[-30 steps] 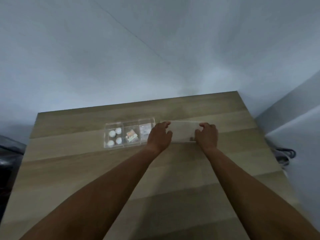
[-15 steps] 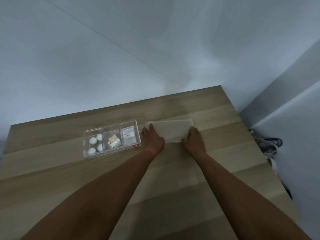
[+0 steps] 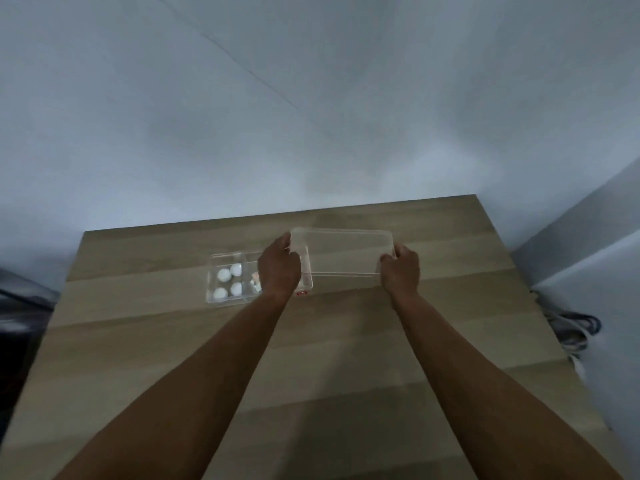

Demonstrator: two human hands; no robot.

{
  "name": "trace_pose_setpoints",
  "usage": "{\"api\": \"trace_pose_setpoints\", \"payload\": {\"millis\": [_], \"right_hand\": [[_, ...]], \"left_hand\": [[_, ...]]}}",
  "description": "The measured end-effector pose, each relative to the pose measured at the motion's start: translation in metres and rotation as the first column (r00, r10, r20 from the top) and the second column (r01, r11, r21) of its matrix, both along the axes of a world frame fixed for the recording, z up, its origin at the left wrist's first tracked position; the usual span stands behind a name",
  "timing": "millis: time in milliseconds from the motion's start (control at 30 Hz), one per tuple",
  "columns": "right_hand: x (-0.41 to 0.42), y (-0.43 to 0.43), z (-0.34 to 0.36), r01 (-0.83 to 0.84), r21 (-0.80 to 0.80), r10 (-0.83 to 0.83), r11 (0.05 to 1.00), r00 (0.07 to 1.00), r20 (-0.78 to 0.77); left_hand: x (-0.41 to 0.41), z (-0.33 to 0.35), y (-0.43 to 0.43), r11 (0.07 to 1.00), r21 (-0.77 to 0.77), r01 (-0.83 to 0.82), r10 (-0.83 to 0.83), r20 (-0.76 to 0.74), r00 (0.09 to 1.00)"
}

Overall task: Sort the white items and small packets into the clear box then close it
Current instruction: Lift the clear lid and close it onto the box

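A clear box [image 3: 215,282] with compartments stands on the wooden table [image 3: 311,358]. Its left compartment holds several round white items [image 3: 228,280]. A small packet [image 3: 255,284] shows in the middle compartment, mostly hidden behind my left hand [image 3: 279,268]. The clear lid [image 3: 346,251] is lifted off the table, tilted, its left end over the box's right end. My left hand grips the lid's left end and my right hand [image 3: 401,271] grips its right end.
The table's right edge runs close to a grey wall, with cables [image 3: 575,327] on the floor beside it. A dark object [image 3: 17,306] sits off the table's left edge. A pale wall rises behind the table.
Both hands have lifted the lid off the table and carried it left, so it now overlaps the box's right end. The view has shifted as well.
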State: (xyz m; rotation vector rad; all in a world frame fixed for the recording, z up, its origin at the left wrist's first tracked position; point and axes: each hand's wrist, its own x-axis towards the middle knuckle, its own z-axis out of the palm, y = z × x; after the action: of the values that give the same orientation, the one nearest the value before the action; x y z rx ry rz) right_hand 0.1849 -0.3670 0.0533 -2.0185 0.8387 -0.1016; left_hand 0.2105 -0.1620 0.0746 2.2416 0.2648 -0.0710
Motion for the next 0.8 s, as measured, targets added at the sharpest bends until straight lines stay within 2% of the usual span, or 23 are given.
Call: {"api": "trace_pose_setpoints", "payload": {"millis": [367, 500, 800], "right_hand": [[0.015, 0.120, 0.009, -0.264, 0.142, 0.274, 0.954, 0.960, -0.051], [0.015, 0.136, 0.008, -0.293, 0.151, 0.304, 0.944, 0.951, -0.057], [0.012, 0.140, 0.001, -0.310, 0.097, 0.320, 0.946, 0.940, -0.119]], "left_hand": [[0.002, 0.001, 0.134, 0.986, 0.041, -0.165, 0.168, -0.093, 0.981], [0.000, 0.001, 0.151, 0.984, 0.070, -0.165, 0.172, -0.115, 0.978], [-0.005, -0.002, 0.161, 0.992, -0.002, -0.128, 0.124, -0.210, 0.970]]}}
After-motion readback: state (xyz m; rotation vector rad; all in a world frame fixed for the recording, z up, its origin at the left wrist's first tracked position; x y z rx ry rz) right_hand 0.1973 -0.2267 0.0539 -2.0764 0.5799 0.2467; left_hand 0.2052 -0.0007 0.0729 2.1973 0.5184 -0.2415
